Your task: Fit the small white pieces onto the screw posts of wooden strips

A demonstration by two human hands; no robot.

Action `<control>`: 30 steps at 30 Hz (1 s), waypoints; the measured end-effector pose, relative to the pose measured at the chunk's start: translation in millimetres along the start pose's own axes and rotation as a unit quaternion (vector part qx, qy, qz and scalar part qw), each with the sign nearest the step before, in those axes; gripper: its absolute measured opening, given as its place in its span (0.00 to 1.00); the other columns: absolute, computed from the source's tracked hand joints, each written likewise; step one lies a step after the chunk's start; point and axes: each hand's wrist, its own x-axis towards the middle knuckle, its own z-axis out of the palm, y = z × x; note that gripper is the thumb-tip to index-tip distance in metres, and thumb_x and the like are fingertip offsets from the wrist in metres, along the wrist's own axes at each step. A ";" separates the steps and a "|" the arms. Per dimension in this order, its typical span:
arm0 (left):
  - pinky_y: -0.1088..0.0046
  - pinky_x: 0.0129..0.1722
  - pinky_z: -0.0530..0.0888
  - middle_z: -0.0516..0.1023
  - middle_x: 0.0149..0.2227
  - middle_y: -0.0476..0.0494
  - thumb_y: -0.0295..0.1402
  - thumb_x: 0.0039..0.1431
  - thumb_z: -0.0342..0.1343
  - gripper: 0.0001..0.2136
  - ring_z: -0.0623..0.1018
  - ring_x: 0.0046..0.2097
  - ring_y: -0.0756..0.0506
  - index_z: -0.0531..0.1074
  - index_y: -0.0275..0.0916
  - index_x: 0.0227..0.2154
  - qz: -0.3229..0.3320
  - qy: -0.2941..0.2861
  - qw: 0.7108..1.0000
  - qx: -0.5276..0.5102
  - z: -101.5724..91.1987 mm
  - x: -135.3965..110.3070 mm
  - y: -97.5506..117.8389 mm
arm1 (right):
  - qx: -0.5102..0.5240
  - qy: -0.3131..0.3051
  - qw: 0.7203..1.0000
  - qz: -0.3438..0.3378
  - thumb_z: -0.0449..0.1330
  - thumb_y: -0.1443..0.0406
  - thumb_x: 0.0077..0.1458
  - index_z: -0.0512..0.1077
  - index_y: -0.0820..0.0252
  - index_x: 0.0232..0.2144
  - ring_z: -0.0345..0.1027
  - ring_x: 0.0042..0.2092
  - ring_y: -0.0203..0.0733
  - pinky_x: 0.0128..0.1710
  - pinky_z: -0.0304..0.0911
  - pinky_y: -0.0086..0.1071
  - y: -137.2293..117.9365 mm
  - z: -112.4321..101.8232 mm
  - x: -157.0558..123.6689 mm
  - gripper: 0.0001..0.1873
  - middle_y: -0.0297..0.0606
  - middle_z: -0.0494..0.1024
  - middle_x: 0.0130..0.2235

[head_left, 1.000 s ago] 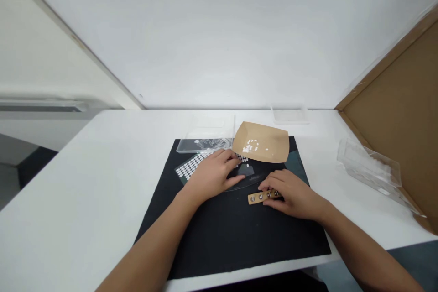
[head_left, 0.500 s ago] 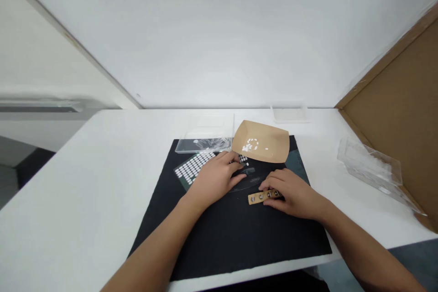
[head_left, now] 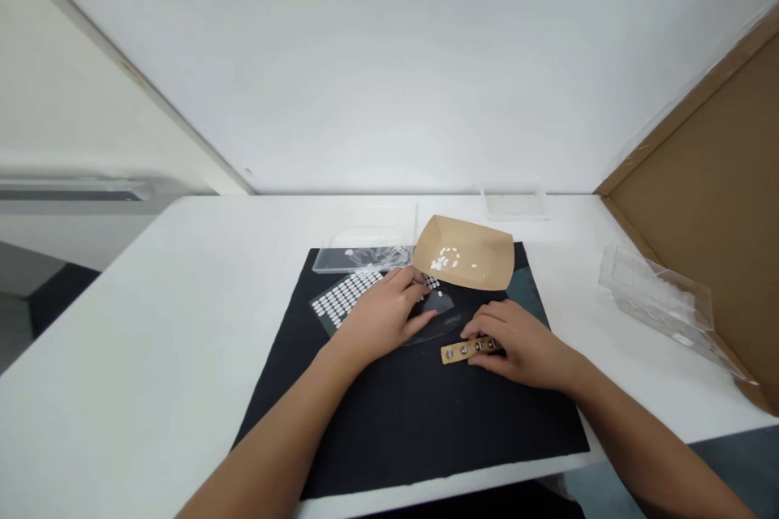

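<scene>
My left hand (head_left: 385,315) rests over a sheet of white oval stickers (head_left: 341,300). Its thumb is spread away from the bent fingers, whose tips lie on the sheet's right part. I see nothing held in it. A clear, shiny film (head_left: 438,324) extends to the right beneath that hand. My right hand (head_left: 517,345) grips a small tan strip (head_left: 454,353) between thumb and fingers, low over the black mat (head_left: 444,422). Several round metal pieces sit in a row along the strip, whose right end is hidden by the hand.
Just beyond my hands stands a brown paper tray (head_left: 492,247) with small white ovals inside. Left of it, a clear plastic tray (head_left: 365,219) holds thin clear pieces. Other clear containers stand at the back (head_left: 516,205) and right (head_left: 657,288), near a cardboard panel (head_left: 712,203).
The fingers and thumb of my left hand have shifted slightly, and more of the clear film's pale patch shows beside them. My right hand and the strip stay in place.
</scene>
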 end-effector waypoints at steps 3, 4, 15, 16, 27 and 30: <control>0.51 0.54 0.80 0.78 0.54 0.34 0.44 0.66 0.66 0.19 0.79 0.54 0.33 0.79 0.37 0.52 -0.002 0.001 1.000 -0.016 -1.8 0.0 0.7 | -0.009 0.010 1.000 0.004 0.71 0.64 0.63 0.74 0.55 0.49 0.74 0.51 0.47 0.50 0.65 0.41 1.0 0.2 -0.5 0.14 0.38 0.81 0.47; 0.50 0.54 0.80 0.78 0.54 0.34 0.44 0.66 0.67 0.20 0.79 0.54 0.33 0.78 0.37 0.53 -0.007 -0.001 1.000 -0.016 -2.5 0.3 1.4 | -0.012 0.019 1.000 0.004 0.71 0.63 0.63 0.74 0.55 0.50 0.74 0.52 0.49 0.52 0.66 0.42 1.2 -0.1 -0.8 0.15 0.39 0.80 0.49; 0.50 0.58 0.78 0.80 0.52 0.34 0.43 0.66 0.67 0.22 0.78 0.55 0.33 0.77 0.36 0.56 0.002 -0.003 0.999 -0.048 -2.8 1.0 -0.9 | -0.048 0.088 0.995 0.031 0.70 0.44 0.60 0.55 0.55 0.74 0.46 0.77 0.66 0.73 0.53 0.64 8.5 -10.7 -8.3 0.50 0.55 0.54 0.76; 0.50 0.58 0.78 0.79 0.52 0.34 0.43 0.66 0.67 0.22 0.78 0.55 0.33 0.77 0.36 0.57 0.004 -0.003 0.999 -0.052 -2.4 0.8 -1.1 | -0.051 0.096 0.993 0.035 0.69 0.45 0.62 0.53 0.55 0.75 0.44 0.78 0.66 0.74 0.51 0.65 10.7 -10.8 -8.3 0.50 0.55 0.52 0.77; 0.50 0.61 0.77 0.75 0.58 0.32 0.43 0.68 0.65 0.21 0.77 0.59 0.32 0.76 0.36 0.57 -0.005 -0.005 0.998 -0.056 0.5 -0.9 -4.4 | -0.059 0.126 0.989 0.049 0.66 0.55 0.67 0.57 0.54 0.72 0.52 0.76 0.61 0.72 0.57 0.63 25.5 -3.8 -5.7 0.38 0.54 0.62 0.73; 0.52 0.57 0.79 0.78 0.52 0.34 0.41 0.70 0.63 0.17 0.78 0.55 0.34 0.77 0.35 0.54 -0.001 -0.019 0.999 -0.030 -1.1 -0.2 -3.3 | -0.056 0.121 0.990 0.048 0.66 0.55 0.66 0.64 0.53 0.67 0.61 0.72 0.60 0.69 0.62 0.61 23.0 -6.5 -5.0 0.32 0.52 0.70 0.68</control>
